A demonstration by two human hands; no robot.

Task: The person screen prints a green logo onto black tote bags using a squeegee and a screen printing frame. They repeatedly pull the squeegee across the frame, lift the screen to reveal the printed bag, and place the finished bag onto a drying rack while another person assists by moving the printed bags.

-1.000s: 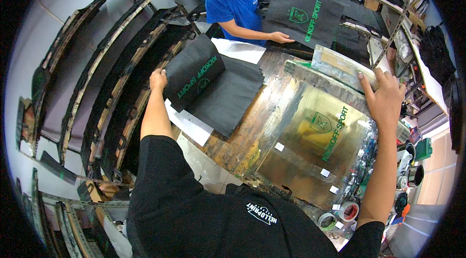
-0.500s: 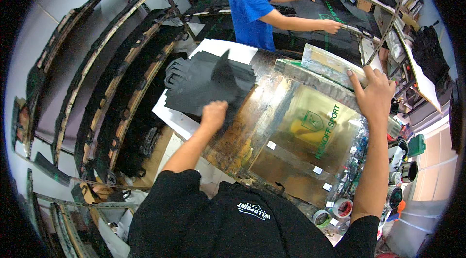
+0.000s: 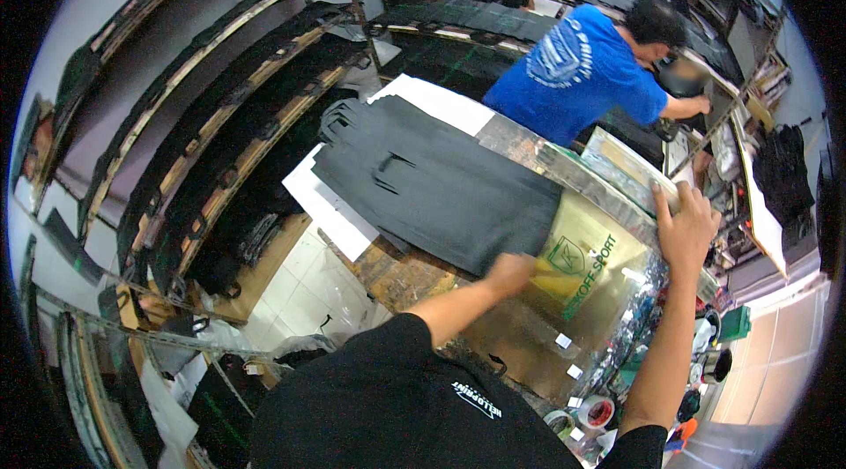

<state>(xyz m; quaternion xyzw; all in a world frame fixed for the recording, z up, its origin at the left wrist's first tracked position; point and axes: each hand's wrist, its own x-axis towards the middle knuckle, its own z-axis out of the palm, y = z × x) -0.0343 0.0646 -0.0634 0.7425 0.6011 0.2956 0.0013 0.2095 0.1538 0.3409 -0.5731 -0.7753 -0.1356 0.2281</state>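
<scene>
My left hand (image 3: 511, 277), slightly blurred, is closed on the near right corner of a flat black fabric sheet (image 3: 476, 196). The sheet stretches from the dark stack (image 3: 339, 130) on the left onto a shiny gold-brown printing board (image 3: 515, 328). A green crest and lettering (image 3: 568, 257) show on the board just right of the sheet's edge. My right hand (image 3: 689, 227) grips the near end of a raised screen-printing frame (image 3: 621, 156), which stands tilted along the board's far side. The frame's lower face is mostly out of sight.
Racks (image 3: 256, 68) loaded with black sheets curve round the left and back. A co-worker in a blue shirt (image 3: 577, 72) leans over beyond the table; another person is farther back. Tape rolls (image 3: 597, 413), tins (image 3: 718, 365) and a green container (image 3: 736, 323) sit at the right.
My left hand has moved right from the stack, drawing a black sheet onto the board. My right hand stays on the frame. The blue-shirted co-worker has turned away and bent to the right.
</scene>
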